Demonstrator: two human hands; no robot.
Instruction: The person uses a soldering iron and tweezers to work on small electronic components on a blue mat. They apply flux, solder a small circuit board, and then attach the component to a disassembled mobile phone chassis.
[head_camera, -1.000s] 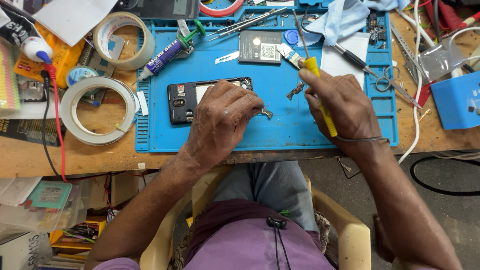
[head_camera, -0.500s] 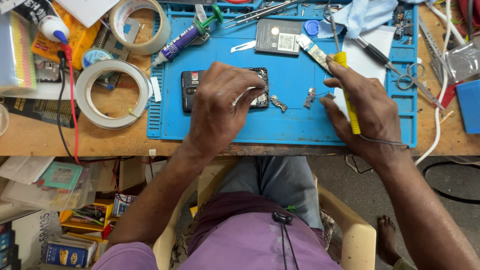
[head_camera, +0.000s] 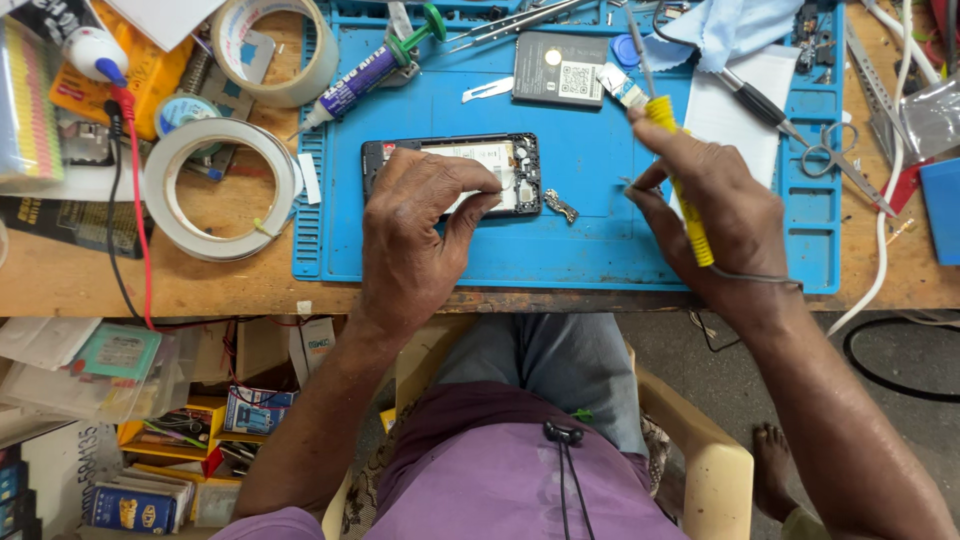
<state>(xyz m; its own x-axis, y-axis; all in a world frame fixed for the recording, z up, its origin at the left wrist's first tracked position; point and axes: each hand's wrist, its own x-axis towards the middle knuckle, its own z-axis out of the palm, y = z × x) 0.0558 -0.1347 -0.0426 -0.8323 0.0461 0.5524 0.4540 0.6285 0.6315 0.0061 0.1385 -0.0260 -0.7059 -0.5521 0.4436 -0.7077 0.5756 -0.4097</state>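
Phone: an opened phone (head_camera: 490, 172) lies flat on the blue work mat (head_camera: 560, 250), long side running left to right, back cover off, dark frame all round, a pale panel showing in the middle and small parts exposed at its right end.
Left hand: the left hand (head_camera: 415, 240) rests right on the phone, covering its lower left part, fingers curled and thumb pressed toward the fingertips, pinning the body down.
Right hand: the right hand (head_camera: 710, 205) sits to the right of the phone, apart from it, closed round a yellow-handled tool (head_camera: 680, 180) whose thin metal shaft points up and away; thumb and forefinger also pinch something small, too tiny to make out.
Loose part: a small metal piece (head_camera: 561, 207) lies on the mat just beside the phone's right end, between the two hands.
Behind the phone: a dark flat battery (head_camera: 560, 68) and a purple syringe (head_camera: 365, 70) on the mat.
Left of the mat: tape rolls (head_camera: 215, 190) on the wooden tabletop (head_camera: 70, 275).
Far right: scissors (head_camera: 840, 165) at the mat's edge.
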